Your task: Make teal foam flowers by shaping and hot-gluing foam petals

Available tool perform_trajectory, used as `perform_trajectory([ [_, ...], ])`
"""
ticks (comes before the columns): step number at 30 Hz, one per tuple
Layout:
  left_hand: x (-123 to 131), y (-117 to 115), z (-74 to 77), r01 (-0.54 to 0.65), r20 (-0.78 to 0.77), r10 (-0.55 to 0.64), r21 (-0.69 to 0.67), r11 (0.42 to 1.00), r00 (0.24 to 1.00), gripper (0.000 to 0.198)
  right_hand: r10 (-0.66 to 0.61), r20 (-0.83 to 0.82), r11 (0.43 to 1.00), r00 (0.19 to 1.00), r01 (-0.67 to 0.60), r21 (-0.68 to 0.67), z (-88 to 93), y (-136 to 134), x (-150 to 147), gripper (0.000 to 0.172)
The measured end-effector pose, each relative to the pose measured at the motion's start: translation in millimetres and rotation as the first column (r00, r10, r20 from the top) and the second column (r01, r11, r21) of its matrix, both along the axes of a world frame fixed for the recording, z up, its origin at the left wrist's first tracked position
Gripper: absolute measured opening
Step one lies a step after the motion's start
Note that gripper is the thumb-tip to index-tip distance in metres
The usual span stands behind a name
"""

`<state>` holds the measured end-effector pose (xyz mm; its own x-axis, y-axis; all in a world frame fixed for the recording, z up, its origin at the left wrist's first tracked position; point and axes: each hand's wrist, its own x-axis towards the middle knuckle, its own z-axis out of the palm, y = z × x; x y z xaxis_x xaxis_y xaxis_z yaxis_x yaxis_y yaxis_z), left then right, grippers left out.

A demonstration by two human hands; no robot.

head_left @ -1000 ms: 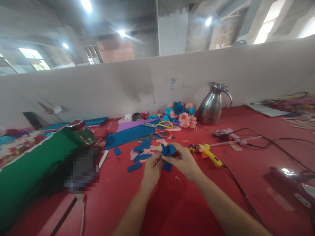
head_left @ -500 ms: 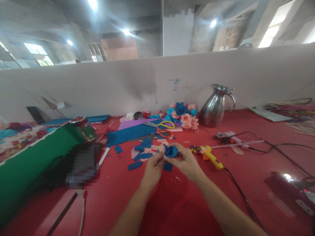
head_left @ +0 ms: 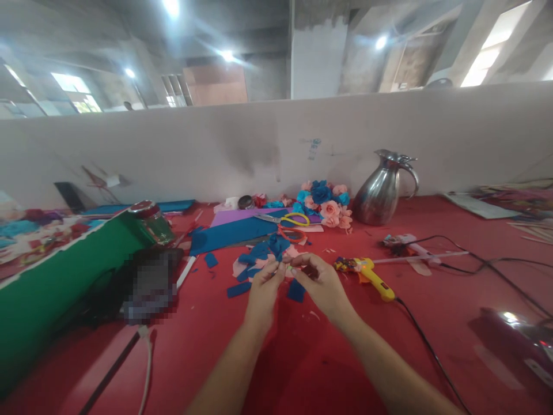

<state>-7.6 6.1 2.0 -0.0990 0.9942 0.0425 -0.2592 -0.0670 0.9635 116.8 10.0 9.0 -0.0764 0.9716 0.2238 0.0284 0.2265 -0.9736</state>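
My left hand (head_left: 262, 285) and my right hand (head_left: 318, 280) meet fingertip to fingertip low over the red table (head_left: 302, 357). Both hands pinch a small pale piece between them that is too small to name. Just beyond the fingertips a rolled blue paper flower (head_left: 279, 245) rests among blue and pink paper scraps (head_left: 254, 259); I cannot tell whether a finger still touches it. A blue scrap (head_left: 296, 290) lies under my right hand.
A yellow glue gun (head_left: 371, 274) with a black cord lies right of my hands. Behind are yellow-handled scissors (head_left: 288, 219), blue and purple sheets (head_left: 235, 230), a bunch of paper roses (head_left: 324, 202) and a steel jug (head_left: 384, 190). A green roll (head_left: 64, 276) lies left.
The blue flower was held up between both hands; now it sits farther back over the scrap pile, and my fingers have closed into a pinch on a small piece.
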Motion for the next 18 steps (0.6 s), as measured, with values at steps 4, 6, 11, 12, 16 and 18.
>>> perform_trajectory([
  [4, -1, 3, -5.6, 0.006, 0.018, -0.005, -0.043, 0.999, 1.0, 0.026, 0.045, -0.029, 0.999, 0.999, -0.046, -0.02, -14.2, 2, -7, 0.016],
  [6, -1, 3, -7.0, 0.023, -0.012, -0.024, -0.04, 0.999, 1.0, 0.025, 0.077, -0.051, 0.996, 0.996, -0.08, -0.045, -18.4, 3, -8, 0.015],
  [11, 0, -1, -1.4, 0.104, -0.073, -0.103, 0.003, 0.995, 0.992, 0.025, 0.096, -0.099, 0.992, 0.99, -0.104, -0.075, -15.4, 1, -9, 0.01],
  [12, 0, -2, -0.4, 0.103, -0.075, -0.102, 0.008, 0.995, 0.992, 0.024, 0.097, -0.107, 0.992, 0.989, -0.106, -0.076, -14.1, 0, -10, 0.01],
  [16, -2, -1, -2.8, -0.02, -0.063, 0.02, 0.008, 1.0, 0.998, 0.023, 0.072, -0.109, 0.996, 0.991, -0.078, -0.052, -14.1, -1, -12, 0.01],
  [18, -3, 1, -6.6, -0.114, -0.062, 0.114, 0.002, 0.994, 0.992, 0.025, 0.052, -0.09, 0.998, 0.995, -0.056, -0.038, -16.4, -1, -12, 0.008],
])
